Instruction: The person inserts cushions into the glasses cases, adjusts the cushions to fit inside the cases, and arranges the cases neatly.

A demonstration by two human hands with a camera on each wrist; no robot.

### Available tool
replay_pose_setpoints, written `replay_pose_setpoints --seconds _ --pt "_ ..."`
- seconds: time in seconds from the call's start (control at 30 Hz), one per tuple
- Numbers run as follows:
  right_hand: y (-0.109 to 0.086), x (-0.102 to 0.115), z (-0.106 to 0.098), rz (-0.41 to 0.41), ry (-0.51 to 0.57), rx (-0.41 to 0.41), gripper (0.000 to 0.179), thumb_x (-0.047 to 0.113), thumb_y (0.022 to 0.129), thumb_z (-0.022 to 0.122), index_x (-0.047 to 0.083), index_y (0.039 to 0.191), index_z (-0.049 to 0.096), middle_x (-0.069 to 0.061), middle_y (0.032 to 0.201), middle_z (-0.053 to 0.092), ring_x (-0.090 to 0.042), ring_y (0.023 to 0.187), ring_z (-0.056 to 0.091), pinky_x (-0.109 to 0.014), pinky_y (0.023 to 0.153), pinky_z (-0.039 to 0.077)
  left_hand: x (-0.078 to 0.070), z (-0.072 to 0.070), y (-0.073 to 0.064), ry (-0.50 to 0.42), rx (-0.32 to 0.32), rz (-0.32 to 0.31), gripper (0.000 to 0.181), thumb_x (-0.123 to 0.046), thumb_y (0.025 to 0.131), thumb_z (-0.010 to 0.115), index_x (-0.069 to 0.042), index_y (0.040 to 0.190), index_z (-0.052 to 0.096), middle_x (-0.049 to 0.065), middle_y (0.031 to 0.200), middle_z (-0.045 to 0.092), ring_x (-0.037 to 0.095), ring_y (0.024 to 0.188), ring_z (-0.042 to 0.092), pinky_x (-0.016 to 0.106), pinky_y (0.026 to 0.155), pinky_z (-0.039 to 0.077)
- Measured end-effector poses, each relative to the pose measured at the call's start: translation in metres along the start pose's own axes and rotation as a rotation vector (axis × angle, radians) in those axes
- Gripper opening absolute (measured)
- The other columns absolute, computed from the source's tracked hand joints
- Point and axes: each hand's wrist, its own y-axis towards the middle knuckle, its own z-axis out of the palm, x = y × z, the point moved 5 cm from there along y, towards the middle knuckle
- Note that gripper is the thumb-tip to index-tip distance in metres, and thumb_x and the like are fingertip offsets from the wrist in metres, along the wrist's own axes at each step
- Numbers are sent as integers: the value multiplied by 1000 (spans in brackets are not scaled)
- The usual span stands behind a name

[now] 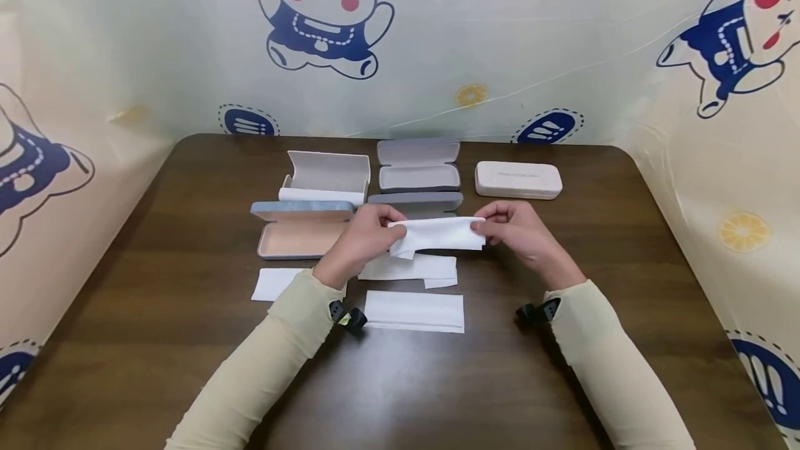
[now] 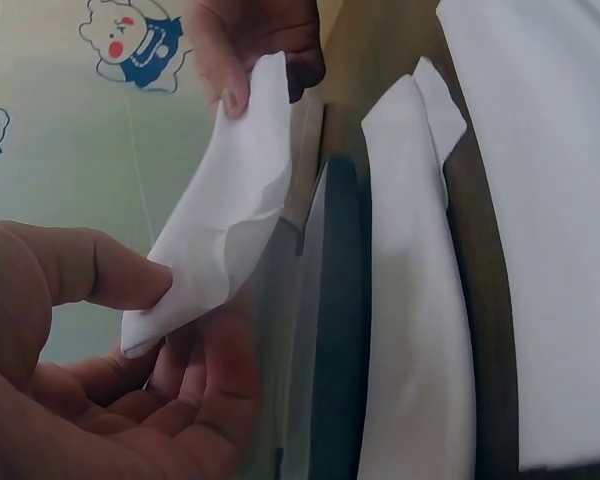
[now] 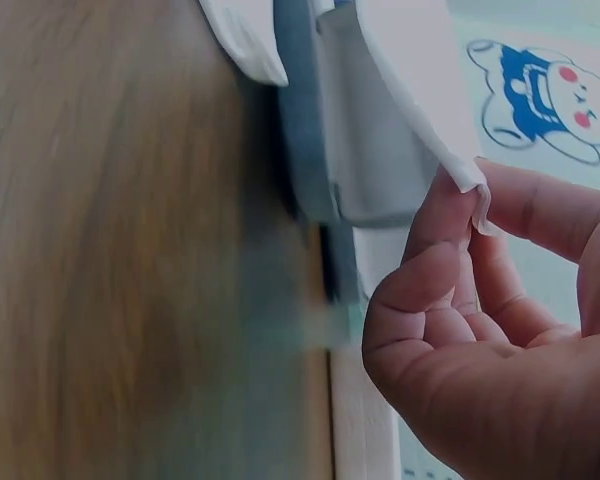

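Note:
A folded white cloth (image 1: 440, 235) is stretched between both hands, lifted over the middle of the table. My left hand (image 1: 371, 235) pinches its left end between thumb and fingers; in the left wrist view the cloth (image 2: 225, 200) sags a little and its folded layers show. At the opposite end, the thumb and fingers of my right hand (image 1: 515, 231) pinch a corner. Just beyond the held cloth stands an open grey glasses case (image 1: 415, 201), its lower half mostly hidden. A second folded cloth (image 1: 406, 267) lies nearer on the table, with one corner sticking out.
Nearer me lies another folded cloth (image 1: 414, 311); one more (image 1: 275, 283) is partly behind my left arm. Open glasses cases stand beyond: blue with peach lining (image 1: 300, 238), a whitish one (image 1: 331, 172), a grey one (image 1: 419, 178). A closed white case (image 1: 519, 180) sits back right.

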Motion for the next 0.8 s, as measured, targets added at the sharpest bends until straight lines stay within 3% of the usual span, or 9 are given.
replay_pose_setpoints --seconds 0.27,0.5,0.8 --pt "13 -3 16 29 26 -61 28 11 90 77 -7 109 68 -8 91 72 -18 75 62 -31 69 54 4 -19 -4 122 -150 77 18 -5 88 63 -3 101 74 3 69 48 16 61 40 31 60 35" --pt "18 -9 22 15 47 -143 31 15 87 82 -6 106 70 -6 87 73 -15 73 63 -30 67 54 6 -25 -4 286 -288 221 13 -4 88 69 -1 99 76 7 75 65 19 67 56 34 65 46" --pt "19 -9 29 -6 60 -231 27 16 84 84 -2 100 72 -5 84 73 -15 72 64 -31 66 54 6 -25 -6 477 -378 306 4 -5 89 75 -2 91 76 7 74 67 22 66 58 37 63 47"
